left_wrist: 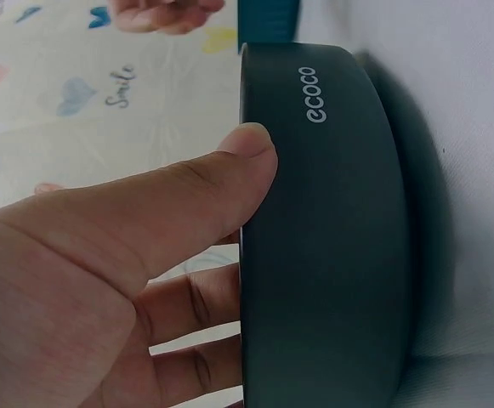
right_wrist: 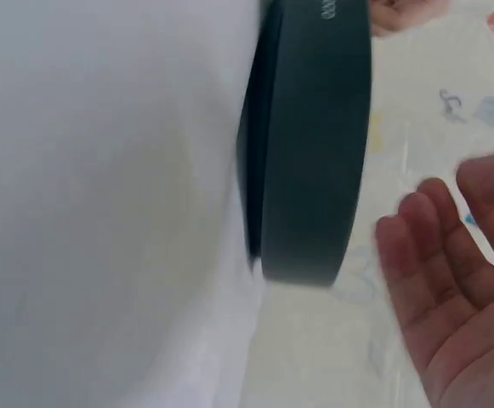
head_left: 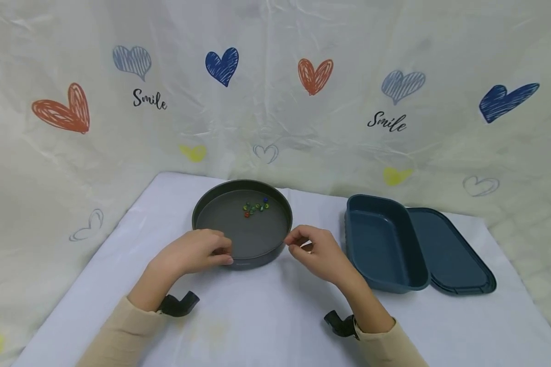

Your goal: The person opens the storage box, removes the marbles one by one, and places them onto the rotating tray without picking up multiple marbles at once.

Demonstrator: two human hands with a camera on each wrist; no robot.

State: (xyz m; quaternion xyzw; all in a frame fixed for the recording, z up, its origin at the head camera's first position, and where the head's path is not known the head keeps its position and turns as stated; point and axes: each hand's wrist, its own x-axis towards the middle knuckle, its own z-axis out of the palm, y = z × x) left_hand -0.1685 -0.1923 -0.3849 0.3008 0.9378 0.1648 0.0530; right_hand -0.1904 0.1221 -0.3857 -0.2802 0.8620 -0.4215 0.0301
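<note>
A round dark grey pan [head_left: 225, 239] sits on the white-covered table, the word "ecoco" on its outer wall. Several small coloured marbles [head_left: 251, 210] lie together on its floor, towards the back right. My left hand [head_left: 202, 250] holds the pan's near left rim. In the left wrist view its thumb [left_wrist: 251, 153] presses the outer wall while the other fingers reach over the rim, their tips hidden inside. My right hand [head_left: 319, 252] hovers beside the pan's right rim. The right wrist view shows its loosely bent fingers [right_wrist: 434, 238] apart from the wall, holding nothing.
To the right stands a deep blue rectangular container [head_left: 385, 250], with no lid on it. A matching blue lid [head_left: 454, 255] lies flat beside it, partly behind its right wall. Behind the table hangs a pale sheet [head_left: 266, 122] printed with hearts.
</note>
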